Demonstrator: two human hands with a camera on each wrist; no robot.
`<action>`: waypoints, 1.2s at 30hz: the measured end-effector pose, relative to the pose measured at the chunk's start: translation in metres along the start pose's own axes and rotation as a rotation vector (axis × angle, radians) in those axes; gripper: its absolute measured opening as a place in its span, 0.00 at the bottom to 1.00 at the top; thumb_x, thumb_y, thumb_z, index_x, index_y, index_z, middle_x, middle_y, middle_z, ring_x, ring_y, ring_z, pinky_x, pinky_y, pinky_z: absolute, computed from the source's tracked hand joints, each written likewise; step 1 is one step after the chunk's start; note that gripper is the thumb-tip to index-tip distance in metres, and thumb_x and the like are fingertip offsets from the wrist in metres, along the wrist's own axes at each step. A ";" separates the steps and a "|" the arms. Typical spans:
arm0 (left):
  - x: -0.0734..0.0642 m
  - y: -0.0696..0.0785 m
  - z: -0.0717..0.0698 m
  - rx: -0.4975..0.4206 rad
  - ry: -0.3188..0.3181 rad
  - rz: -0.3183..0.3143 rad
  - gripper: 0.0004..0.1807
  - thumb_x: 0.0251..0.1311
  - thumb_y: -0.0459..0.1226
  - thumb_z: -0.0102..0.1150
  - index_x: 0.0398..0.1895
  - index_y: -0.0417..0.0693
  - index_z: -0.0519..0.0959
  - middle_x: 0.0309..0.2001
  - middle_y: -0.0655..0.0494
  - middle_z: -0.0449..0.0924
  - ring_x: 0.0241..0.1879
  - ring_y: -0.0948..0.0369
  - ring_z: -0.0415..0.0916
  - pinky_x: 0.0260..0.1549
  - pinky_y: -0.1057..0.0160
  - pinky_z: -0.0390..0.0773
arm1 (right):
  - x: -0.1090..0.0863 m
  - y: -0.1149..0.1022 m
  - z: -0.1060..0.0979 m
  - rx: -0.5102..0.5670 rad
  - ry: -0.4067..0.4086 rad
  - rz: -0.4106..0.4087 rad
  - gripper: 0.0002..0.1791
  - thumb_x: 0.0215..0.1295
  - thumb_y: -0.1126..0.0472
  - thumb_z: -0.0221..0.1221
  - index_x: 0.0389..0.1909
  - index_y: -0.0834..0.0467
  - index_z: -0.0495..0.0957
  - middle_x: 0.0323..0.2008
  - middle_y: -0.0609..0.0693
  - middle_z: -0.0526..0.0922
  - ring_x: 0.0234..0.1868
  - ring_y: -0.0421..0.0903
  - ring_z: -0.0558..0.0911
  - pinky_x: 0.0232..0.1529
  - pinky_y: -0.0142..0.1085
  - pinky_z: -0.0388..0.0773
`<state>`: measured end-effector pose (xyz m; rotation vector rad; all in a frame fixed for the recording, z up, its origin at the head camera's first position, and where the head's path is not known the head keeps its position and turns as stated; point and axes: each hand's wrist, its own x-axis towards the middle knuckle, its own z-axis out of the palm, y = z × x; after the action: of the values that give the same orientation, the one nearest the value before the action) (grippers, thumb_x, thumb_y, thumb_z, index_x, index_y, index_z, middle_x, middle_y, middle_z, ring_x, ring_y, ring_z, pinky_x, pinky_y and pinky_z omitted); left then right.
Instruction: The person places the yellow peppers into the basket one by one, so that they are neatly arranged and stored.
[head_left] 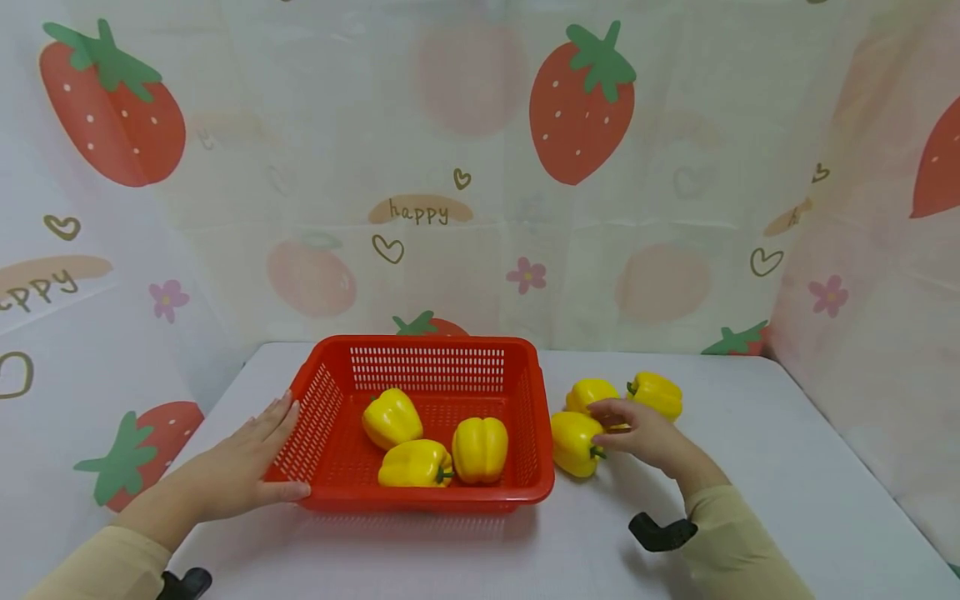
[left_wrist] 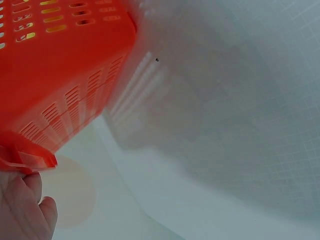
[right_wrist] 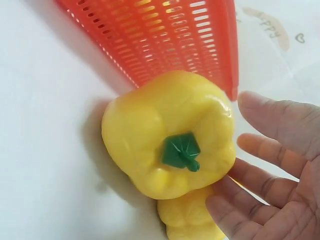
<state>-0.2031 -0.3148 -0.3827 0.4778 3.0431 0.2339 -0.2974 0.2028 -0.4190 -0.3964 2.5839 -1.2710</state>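
A red plastic basket (head_left: 420,497) with slotted walls holds three yellow bell peppers (head_left: 480,450). My left hand (head_left: 247,467) rests along its left rim, fingers straight and thumb at the front corner. In the left wrist view that hand's fingers (left_wrist: 32,187) touch the rim's outer lip. To the basket's right, my right hand (head_left: 645,437) reaches over more yellow peppers, fingers spread and loosely bent. The nearest pepper (right_wrist: 165,120), green stem showing, lies against the basket's right wall; the right thumb and fingertips are right at its side. The hand partly hides the peppers behind it.
Another yellow pepper (head_left: 592,394) lies behind the nearest one, and one more (head_left: 657,394) sits farther right. Everything stands on a white table (head_left: 780,467). A strawberry-print cloth (head_left: 480,283) hangs behind and along both sides.
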 end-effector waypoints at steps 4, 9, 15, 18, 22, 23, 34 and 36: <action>0.000 0.000 -0.001 0.001 0.001 0.006 0.62 0.42 0.71 0.50 0.70 0.38 0.45 0.70 0.40 0.43 0.67 0.42 0.44 0.61 0.40 0.53 | 0.001 0.000 0.002 0.004 0.000 0.013 0.28 0.52 0.53 0.66 0.55 0.54 0.74 0.52 0.50 0.76 0.53 0.50 0.74 0.52 0.44 0.74; 0.000 0.000 0.000 -0.002 0.002 0.010 0.61 0.42 0.71 0.50 0.70 0.38 0.45 0.70 0.40 0.42 0.67 0.42 0.43 0.61 0.40 0.53 | 0.001 -0.001 0.003 0.001 -0.002 0.015 0.22 0.54 0.57 0.65 0.51 0.53 0.76 0.51 0.51 0.76 0.52 0.50 0.75 0.50 0.44 0.75; 0.000 0.000 0.000 -0.004 0.003 0.009 0.61 0.42 0.70 0.51 0.70 0.38 0.45 0.70 0.40 0.42 0.67 0.42 0.44 0.61 0.40 0.54 | -0.001 -0.002 0.004 0.001 -0.001 0.019 0.16 0.56 0.61 0.63 0.47 0.51 0.79 0.50 0.49 0.77 0.50 0.49 0.76 0.49 0.42 0.77; 0.000 -0.001 0.000 -0.002 0.004 0.011 0.61 0.42 0.70 0.51 0.70 0.38 0.45 0.70 0.40 0.42 0.67 0.42 0.44 0.61 0.40 0.53 | -0.001 0.000 0.004 0.005 -0.006 0.022 0.14 0.57 0.61 0.62 0.45 0.50 0.79 0.49 0.48 0.77 0.50 0.48 0.76 0.49 0.42 0.76; 0.000 -0.001 0.000 0.001 0.005 0.014 0.61 0.42 0.71 0.51 0.70 0.38 0.46 0.70 0.40 0.42 0.67 0.42 0.43 0.61 0.40 0.53 | -0.001 0.002 0.004 0.019 -0.019 0.019 0.13 0.56 0.61 0.63 0.44 0.50 0.79 0.47 0.48 0.77 0.48 0.48 0.75 0.49 0.41 0.76; 0.000 -0.001 0.001 0.001 0.005 0.016 0.61 0.42 0.70 0.51 0.70 0.38 0.46 0.70 0.40 0.42 0.67 0.43 0.43 0.61 0.41 0.53 | 0.000 0.002 0.004 0.023 -0.021 0.018 0.13 0.56 0.61 0.63 0.43 0.50 0.79 0.47 0.49 0.77 0.48 0.48 0.75 0.48 0.41 0.77; 0.001 -0.002 0.002 0.003 0.009 0.015 0.60 0.43 0.69 0.52 0.70 0.38 0.46 0.71 0.40 0.42 0.67 0.42 0.44 0.61 0.40 0.53 | 0.003 0.001 0.017 0.034 -0.075 -0.008 0.35 0.50 0.54 0.67 0.60 0.54 0.67 0.56 0.51 0.72 0.53 0.50 0.74 0.51 0.45 0.75; 0.001 -0.002 0.002 0.004 0.008 0.012 0.61 0.43 0.70 0.52 0.70 0.38 0.46 0.71 0.41 0.42 0.67 0.43 0.44 0.61 0.40 0.53 | 0.003 0.001 0.020 0.042 -0.082 -0.012 0.37 0.49 0.54 0.68 0.62 0.53 0.67 0.57 0.50 0.72 0.54 0.50 0.73 0.53 0.45 0.74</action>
<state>-0.2044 -0.3160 -0.3849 0.4973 3.0501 0.2306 -0.2939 0.1872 -0.4318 -0.4466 2.4864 -1.2827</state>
